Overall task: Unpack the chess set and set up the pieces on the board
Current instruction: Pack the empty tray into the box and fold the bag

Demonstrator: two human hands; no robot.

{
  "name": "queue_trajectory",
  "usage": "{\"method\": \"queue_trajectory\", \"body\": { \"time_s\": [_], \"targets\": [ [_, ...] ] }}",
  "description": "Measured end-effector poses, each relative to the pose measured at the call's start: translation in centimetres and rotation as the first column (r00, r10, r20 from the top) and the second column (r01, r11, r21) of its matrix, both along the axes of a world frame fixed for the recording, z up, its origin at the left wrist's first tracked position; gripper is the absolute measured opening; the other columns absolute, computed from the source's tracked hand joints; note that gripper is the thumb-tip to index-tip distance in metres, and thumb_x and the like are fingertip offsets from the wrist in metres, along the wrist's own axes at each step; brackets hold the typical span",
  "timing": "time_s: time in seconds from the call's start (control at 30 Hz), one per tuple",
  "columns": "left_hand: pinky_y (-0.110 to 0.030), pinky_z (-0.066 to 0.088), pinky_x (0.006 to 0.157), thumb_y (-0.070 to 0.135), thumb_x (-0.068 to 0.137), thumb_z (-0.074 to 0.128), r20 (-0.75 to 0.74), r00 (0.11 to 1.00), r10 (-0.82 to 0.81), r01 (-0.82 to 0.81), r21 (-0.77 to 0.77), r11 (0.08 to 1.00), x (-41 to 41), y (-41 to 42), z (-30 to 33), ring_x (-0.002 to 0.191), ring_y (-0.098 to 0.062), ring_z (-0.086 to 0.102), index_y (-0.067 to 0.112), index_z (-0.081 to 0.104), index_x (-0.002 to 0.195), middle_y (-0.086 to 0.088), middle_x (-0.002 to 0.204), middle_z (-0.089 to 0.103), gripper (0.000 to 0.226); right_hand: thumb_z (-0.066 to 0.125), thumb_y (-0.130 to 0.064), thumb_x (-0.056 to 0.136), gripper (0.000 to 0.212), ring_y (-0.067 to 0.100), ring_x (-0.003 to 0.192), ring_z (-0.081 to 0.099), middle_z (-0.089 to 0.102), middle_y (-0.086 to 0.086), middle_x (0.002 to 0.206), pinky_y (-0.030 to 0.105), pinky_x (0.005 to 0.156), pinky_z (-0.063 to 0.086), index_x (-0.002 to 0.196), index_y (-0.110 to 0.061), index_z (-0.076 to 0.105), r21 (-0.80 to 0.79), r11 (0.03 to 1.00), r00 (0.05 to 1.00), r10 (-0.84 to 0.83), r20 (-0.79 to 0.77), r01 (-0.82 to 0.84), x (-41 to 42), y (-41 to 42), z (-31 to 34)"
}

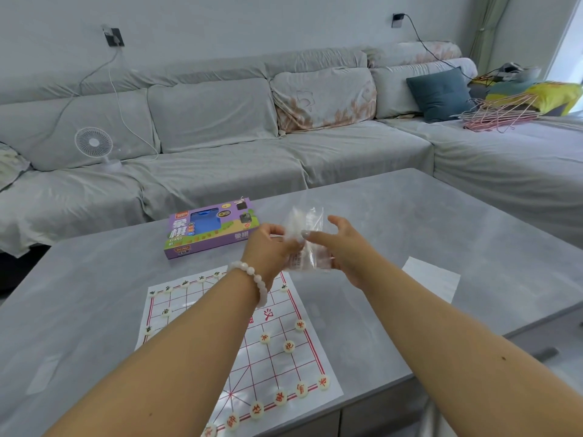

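head view | left hand and right hand both pinching clear plastic bag above table | paper board flat below, many pieces placed on both sides | probably late stage; forearms hide middle | purple box behind, white sheet right

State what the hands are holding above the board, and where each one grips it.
A clear plastic bag. The left hand pinches its left edge near the middle; the right hand holds its right side, fingers partly open. Its contents cannot be told.
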State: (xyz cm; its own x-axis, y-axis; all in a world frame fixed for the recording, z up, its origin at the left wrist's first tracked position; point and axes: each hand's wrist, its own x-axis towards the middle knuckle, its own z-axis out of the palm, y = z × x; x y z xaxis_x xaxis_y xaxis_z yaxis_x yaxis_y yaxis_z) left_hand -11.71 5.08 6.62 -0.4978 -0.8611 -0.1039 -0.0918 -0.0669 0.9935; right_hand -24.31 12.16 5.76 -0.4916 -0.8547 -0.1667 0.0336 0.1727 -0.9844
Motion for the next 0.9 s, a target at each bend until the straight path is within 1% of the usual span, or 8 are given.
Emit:
{"method": "queue_trajectory", "body": {
  "time_s": [0.1,0.2,0.37,0.5,0.63,0.7,0.77,0.9],
  "targets": [
    [-0.037,0.056,0.068,0.01,0.079,0.073,0.013,0.998,0.055,-0.053,-0.134,0.99,0.0,0.0,-0.4,0.074,-0.024,0.063,0.023,0.043,0.105,-0.008,0.083,0.059,0.042,0.068,-0.008,0.08,0.061,0.025,0.078,0.065,0.062,0.018,0.097,0.036,0.066,0.056,0.129,-0.028,0.038,-0.081,0.995,0.981,-0.071,-0.179,0.057,0.0,0.4,0.2],
    [-0.044,0.058,0.071,0.005,0.086,0.063,0.01,1.0,-0.004,0.007,-0.229,0.973,0.0,0.1,-0.3,0.077,-0.029,0.067,0.032,0.049,0.104,-0.015,0.078,0.063,0.035,0.056,0.004,0.083,0.043,0.026,0.071,0.064,0.061,0.023,0.095,0.036,0.058,0.058,0.108,-0.029,0.046,-0.178,0.984,0.961,-0.08,-0.263,0.033,0.0,0.9,0.3],
    [-0.039,0.057,0.069,0.0,0.089,0.054,0.061,0.997,0.044,-0.025,-0.275,0.961,-0.3,0.1,-0.1,0.074,-0.025,0.064,0.037,0.052,0.091,-0.014,0.082,0.063,0.036,0.061,-0.007,0.088,0.064,0.023,0.08,0.066,0.059,0.011,0.097,0.032,0.06,0.06,0.13,-0.046,0.031,-0.224,0.973,0.915,-0.046,-0.4,-0.049,-0.2,1.2,-0.3],
    [-0.034,0.054,0.063,-0.004,0.087,0.051,0.077,0.997,0.02,-0.001,-0.238,0.971,-1.0,0.3,-0.2,0.067,-0.022,0.057,0.018,0.06,0.08,-0.009,0.076,0.06,0.025,0.06,-0.012,0.089,0.033,0.029,0.084,0.066,0.059,0.017,0.104,0.037,0.065,0.061,0.099,-0.041,0.051,-0.219,0.973,0.948,-0.007,-0.32,-0.066,-0.8,1.8,-0.3],
    [-0.033,0.057,0.078,-0.003,0.085,0.059,0.057,0.993,-0.103,0.109,-0.119,0.987,-1.7,0.9,-0.3,0.088,-0.024,0.066,0.013,0.069,0.096,-0.01,0.098,0.068,0.021,0.065,-0.022,0.087,0.059,0.018,0.081,0.064,0.058,0.001,0.093,0.024,0.064,0.057,0.129,-0.05,0.034,-0.19,0.982,0.935,-0.067,-0.348,0.0,-2.1,2.5,-0.9],
    [-0.032,0.055,0.084,-0.004,0.078,0.068,0.086,0.989,-0.121,0.132,-0.138,0.982,-2.0,0.8,-0.4,0.089,-0.023,0.064,0.014,0.068,0.103,-0.006,0.094,0.066,0.031,0.065,-0.024,0.087,0.066,0.014,0.082,0.061,0.053,-0.006,0.094,0.015,0.06,0.052,0.133,-0.053,0.027,-0.166,0.986,0.915,-0.059,-0.4,-0.009,-2.3,2.6,-0.8],
    [-0.031,0.054,0.085,-0.007,0.072,0.072,0.095,0.989,-0.116,0.128,-0.134,0.983,-2.2,0.7,-0.4,0.083,-0.02,0.063,0.015,0.067,0.105,-0.001,0.084,0.063,0.039,0.064,-0.02,0.088,0.054,0.016,0.088,0.059,0.052,-0.002,0.102,0.019,0.063,0.054,0.124,-0.051,0.039,-0.161,0.987,0.919,-0.041,-0.393,-0.025,-2.5,2.4,-1.0],
    [-0.038,0.054,0.089,-0.011,0.067,0.074,0.095,0.987,-0.133,0.144,-0.117,0.983,-2.6,0.2,-0.5,0.095,-0.023,0.066,0.016,0.066,0.106,-0.009,0.1,0.068,0.048,0.069,-0.008,0.08,0.037,0.031,0.095,0.061,0.064,0.01,0.105,0.04,0.084,0.056,0.107,-0.033,0.064,-0.144,0.986,0.93,0.023,-0.368,-0.081,-3.0,2.1,-1.3]
  ]
}}
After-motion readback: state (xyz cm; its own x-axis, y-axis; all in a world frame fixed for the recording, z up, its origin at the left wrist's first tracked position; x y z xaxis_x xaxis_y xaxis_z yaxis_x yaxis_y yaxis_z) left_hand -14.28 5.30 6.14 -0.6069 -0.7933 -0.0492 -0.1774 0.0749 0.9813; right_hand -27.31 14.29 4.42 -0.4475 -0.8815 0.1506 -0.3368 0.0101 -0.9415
